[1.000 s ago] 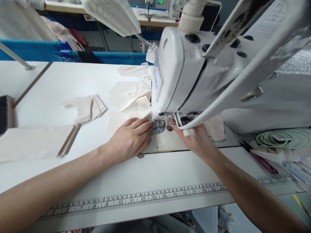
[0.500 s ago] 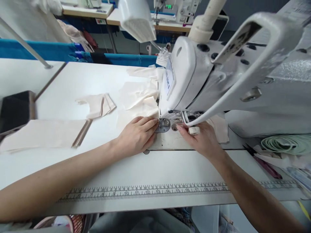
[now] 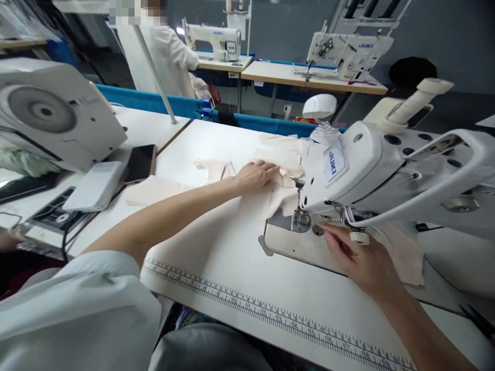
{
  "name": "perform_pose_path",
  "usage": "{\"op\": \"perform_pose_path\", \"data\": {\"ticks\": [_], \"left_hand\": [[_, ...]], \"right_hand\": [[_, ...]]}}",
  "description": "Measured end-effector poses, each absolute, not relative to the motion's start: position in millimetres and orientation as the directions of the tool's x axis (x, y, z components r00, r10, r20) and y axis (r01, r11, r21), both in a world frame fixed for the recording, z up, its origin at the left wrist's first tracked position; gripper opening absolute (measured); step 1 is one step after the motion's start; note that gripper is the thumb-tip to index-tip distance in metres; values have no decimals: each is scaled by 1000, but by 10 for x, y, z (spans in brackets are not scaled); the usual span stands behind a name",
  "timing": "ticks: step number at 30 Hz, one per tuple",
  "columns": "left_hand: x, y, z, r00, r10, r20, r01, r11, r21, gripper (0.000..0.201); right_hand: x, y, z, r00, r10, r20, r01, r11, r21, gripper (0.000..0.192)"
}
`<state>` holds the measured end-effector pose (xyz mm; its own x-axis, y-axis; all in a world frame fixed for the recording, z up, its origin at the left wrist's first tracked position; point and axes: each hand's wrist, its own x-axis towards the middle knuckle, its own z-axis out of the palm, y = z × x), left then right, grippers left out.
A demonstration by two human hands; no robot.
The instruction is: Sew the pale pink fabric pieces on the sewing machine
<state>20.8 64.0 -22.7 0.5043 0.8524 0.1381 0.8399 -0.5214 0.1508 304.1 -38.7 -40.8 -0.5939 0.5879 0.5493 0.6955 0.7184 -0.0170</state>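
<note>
My left hand [image 3: 258, 175] lies on cream fabric pieces [image 3: 284, 198] left of the sewing machine [image 3: 359, 159], fingers stretched out and flat. Some of this cloth is crumpled and reaches toward the presser foot [image 3: 300, 218]. My right hand [image 3: 359, 260] is on the other side of the foot. Its thumb and forefinger are pinched together at a small round metal disc [image 3: 317, 230] on the machine bed. The other fingers curl out of sight beneath the hand. More cream cut pieces [image 3: 214, 170] lie beyond my left forearm.
A phone [image 3: 139, 164] and a white box-like device [image 3: 95, 185] are at the left, near another machine [image 3: 50, 111]. A printed ruler [image 3: 247, 309] runs along the front edge. Dark scissors [image 3: 479, 322] lie at right. A person in white [image 3: 154, 62] sits beyond the blue cloth trough [image 3: 263, 123].
My left hand has moved from beside the needle plate back and left onto the fabric. My right hand stays by the disc. The view has swung left, bringing the neighbouring machine and person into sight.
</note>
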Motion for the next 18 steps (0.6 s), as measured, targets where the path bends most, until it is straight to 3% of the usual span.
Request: {"op": "perform_pose_path", "data": {"ticks": [4, 10, 18], "left_hand": [[-13, 755, -93, 476, 867, 148, 849, -497, 181, 47], [-897, 267, 261, 414, 904, 104, 876, -427, 223, 25], [-1173, 65, 6, 342, 937, 75, 887, -348, 302, 23]], "right_hand": [[3090, -359, -427, -626, 572, 529, 672, 741, -6, 22], [3069, -382, -426, -616, 571, 543, 655, 754, -50, 24], [3017, -386, -396, -637, 549, 541, 631, 775, -45, 30]]}}
